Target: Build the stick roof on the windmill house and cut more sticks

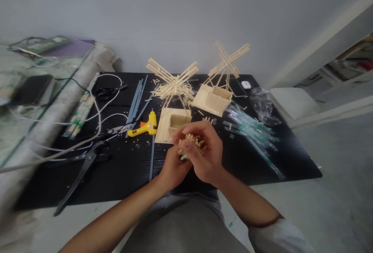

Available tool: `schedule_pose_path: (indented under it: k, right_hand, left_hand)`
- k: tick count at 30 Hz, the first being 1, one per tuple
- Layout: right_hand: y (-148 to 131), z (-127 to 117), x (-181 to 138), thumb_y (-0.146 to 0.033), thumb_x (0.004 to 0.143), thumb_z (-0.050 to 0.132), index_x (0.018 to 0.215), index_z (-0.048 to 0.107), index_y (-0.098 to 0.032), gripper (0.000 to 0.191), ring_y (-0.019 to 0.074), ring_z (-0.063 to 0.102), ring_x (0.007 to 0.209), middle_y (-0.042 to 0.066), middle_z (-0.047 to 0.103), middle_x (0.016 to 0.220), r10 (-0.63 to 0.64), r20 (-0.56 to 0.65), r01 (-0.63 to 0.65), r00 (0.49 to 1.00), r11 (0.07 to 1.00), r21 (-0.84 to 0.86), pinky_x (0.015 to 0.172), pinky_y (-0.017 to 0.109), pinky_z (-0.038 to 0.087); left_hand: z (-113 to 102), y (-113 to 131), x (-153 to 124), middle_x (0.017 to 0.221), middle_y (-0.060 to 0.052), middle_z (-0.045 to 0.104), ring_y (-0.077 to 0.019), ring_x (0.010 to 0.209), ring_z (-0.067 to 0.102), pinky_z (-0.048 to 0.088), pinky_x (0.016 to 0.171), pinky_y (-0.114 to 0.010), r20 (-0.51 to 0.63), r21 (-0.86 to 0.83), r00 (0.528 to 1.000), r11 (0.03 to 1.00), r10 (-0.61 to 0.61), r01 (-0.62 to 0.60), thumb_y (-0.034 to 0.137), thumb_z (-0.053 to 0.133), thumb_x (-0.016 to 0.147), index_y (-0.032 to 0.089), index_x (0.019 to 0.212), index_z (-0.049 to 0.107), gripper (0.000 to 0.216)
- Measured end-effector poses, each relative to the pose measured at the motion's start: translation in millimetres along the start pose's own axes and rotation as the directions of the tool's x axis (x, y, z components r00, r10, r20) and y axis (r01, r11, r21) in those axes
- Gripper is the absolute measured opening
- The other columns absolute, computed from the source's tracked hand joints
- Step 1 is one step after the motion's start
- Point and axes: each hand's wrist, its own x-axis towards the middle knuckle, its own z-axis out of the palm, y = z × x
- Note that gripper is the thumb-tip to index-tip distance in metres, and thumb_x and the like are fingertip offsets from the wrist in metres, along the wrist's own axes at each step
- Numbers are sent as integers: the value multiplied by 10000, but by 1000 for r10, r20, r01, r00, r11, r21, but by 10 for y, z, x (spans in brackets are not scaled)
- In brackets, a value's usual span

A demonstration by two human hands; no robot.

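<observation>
Noted left hand (174, 165) and right hand (205, 156) both closed around a bundle of short wooden sticks (194, 141), held above the near edge of the black worktop (122, 175). Found a square stick box (175, 123) just beyond, yellow glue gun (145, 127) to its left, a stick windmill (175, 80) behind it. Saw black scissors (84, 169) lying well left.

soft, even, rather dim indoor light, brighter toward the right; faint sheen on the black table (122, 175); strong wide-angle bending at the edges; the left side smears into blur; hands (194, 154) slightly soft
</observation>
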Motion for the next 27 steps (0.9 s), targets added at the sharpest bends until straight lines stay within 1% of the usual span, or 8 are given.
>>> schedule_pose_path:
  k: [2,4,6,9,14,18,22,27]
  right_hand:
    - [27,-10,-25,-318,973,723,1014,666,-246,101,195,732,937,43,727,995,-61,-65,57,996,997,-60,827,365,601]
    - [37,-34,-30,-261,974,716,998,711,-246,28,193,716,973,44,718,1020,-112,-87,97,990,983,-156,869,367,594]
    - [31,-62,-19,-221,986,696,1021,750,-255,73,187,705,1003,42,723,1043,-125,-70,106,990,967,-230,901,356,587]
    - [12,-103,4,-196,1004,664,1078,767,-275,149,179,711,1021,31,748,1065,-93,-44,75,995,949,-306,911,334,587]
    - [-23,-153,6,-146,978,675,1103,738,-285,197,156,745,977,-4,788,1055,-10,-39,-3,999,942,-335,900,292,604]
    - [-47,-176,4,-172,948,714,1115,726,-267,193,161,738,958,10,767,1054,24,8,-21,1000,959,-282,876,301,608]
    - [-43,-183,27,-176,876,814,1005,738,-251,167,186,709,1042,32,720,1091,-71,10,70,997,942,-328,964,349,576]
    - [-44,-190,32,-158,880,793,972,708,-246,153,217,696,1082,56,686,1094,-160,67,173,985,893,-416,976,404,572]
  left_hand:
    - [8,5,-2,1047,-78,763,-242,944,715,615,881,-385,11,2,1000,1000,1,-1,323,744,887,176,1156,687,312]
    - [15,5,-2,1110,-86,767,-243,983,713,604,910,-386,2,3,1000,1000,-5,5,310,749,872,170,1153,685,320]
    - [14,-1,-3,1182,-92,758,-247,1040,706,593,946,-390,-11,-2,1000,1000,-19,19,297,756,861,175,1186,675,357]
    - [-4,-14,-10,1235,-88,748,-243,1084,704,581,978,-384,-17,-9,999,999,-52,52,293,770,856,188,1253,652,427]
    - [-21,-26,-30,1054,-70,792,-235,941,734,606,864,-353,-25,-19,993,993,-115,114,336,807,835,172,1127,693,354]
    - [-7,-33,-31,1169,-81,778,-254,1060,727,585,967,-393,-17,-33,996,996,-88,87,321,782,861,184,1188,697,364]
    - [-6,-75,-33,1196,-93,766,-265,1109,709,561,1012,-411,-7,-28,999,998,-53,52,304,761,877,182,1187,705,338]
    - [-15,-153,-48,1194,-105,757,-258,1076,705,563,1000,-409,1,-25,1000,1000,-16,16,286,724,900,176,1197,698,318]
